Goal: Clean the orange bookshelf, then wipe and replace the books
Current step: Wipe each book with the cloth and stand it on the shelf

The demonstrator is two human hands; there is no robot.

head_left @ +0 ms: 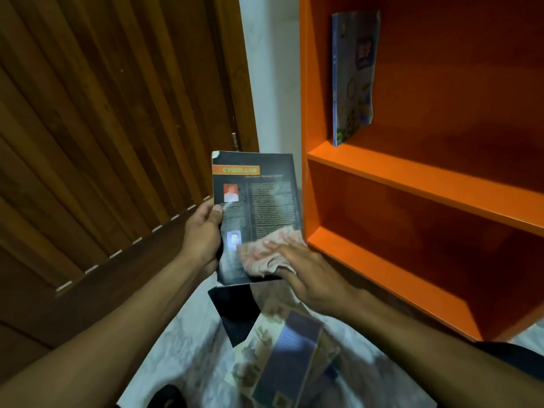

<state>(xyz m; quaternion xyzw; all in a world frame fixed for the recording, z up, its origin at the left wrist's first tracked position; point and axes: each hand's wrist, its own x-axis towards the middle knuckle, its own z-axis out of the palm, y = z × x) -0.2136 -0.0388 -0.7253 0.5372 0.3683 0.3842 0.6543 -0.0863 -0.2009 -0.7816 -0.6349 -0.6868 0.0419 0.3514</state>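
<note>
Left hand [203, 231] gripping black paperback book [259, 207] by edge, beside orange wooden bookshelf [412, 184]. Right hand [306, 269] flat, pressing pinkish striped cloth [265, 254] on cover. Best wiped in full-length strokes, book steadied.

— What sort of place is this?
— A room in a home, by the look of it: a slatted wooden door [103, 142], a pale wall [273, 69], a marbled floor [182, 343].
— Anything else?
— An orange bookshelf [426, 184], and books [282, 357] lying on the floor.
</note>
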